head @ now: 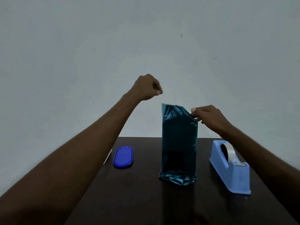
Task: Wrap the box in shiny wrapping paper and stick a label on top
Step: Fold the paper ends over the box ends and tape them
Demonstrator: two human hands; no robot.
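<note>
Teal shiny wrapping paper sheathes the upright box at centre of the dark table — right hand pinches its top-right corner. Left hand, fisted and empty, hovers upper left; a closed blue container — contents hidden — lies left, a tape dispenser right.

Wrapped box upright mid table; lid w/ stick at left edge; tape dispenser near right edge.

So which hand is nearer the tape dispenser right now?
Right. The right hand pinches the wrapped box's top corner, above the tape dispenser; the left hand hangs raised, far across the box.
</note>
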